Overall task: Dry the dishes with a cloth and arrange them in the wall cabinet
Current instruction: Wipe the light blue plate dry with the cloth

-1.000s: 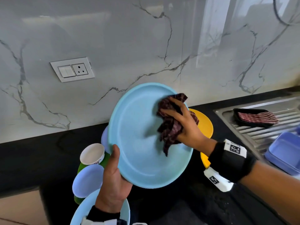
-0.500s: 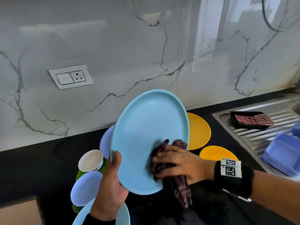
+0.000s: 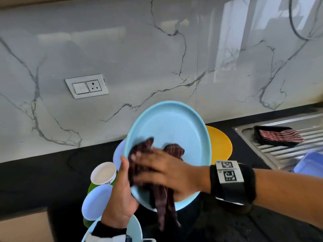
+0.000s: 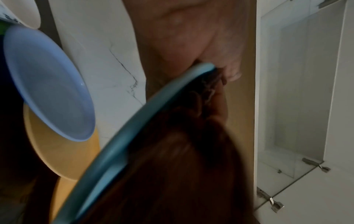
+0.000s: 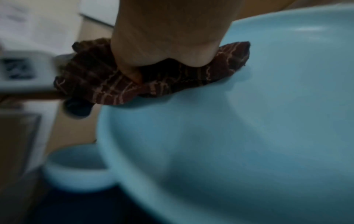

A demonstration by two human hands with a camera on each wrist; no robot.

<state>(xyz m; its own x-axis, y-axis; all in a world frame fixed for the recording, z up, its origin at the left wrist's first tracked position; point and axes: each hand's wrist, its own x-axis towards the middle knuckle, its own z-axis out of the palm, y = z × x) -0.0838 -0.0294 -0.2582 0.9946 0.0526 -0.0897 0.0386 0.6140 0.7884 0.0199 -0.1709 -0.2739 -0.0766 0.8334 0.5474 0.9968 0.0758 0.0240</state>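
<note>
Marble-veined wall behind, black counter [image 3: 35,180] below — over it the light blue plate [image 3: 174,130] is held tilted, its lower left rim gripped by the left hand [image 3: 120,201], thumb on the plate's face. Across that face the right hand [image 3: 166,173] presses a bunched dark red striped cloth [image 3: 162,203] with fingers curled into it, a tail of cloth hanging below the rim. Just behind stand yellow plates [image 3: 220,144], lavender plates [image 3: 96,201] and a white cup [image 3: 104,172]; to the right, well apart, a steel drainboard [image 3: 279,151] carries a black tray [image 3: 258,130].
</note>
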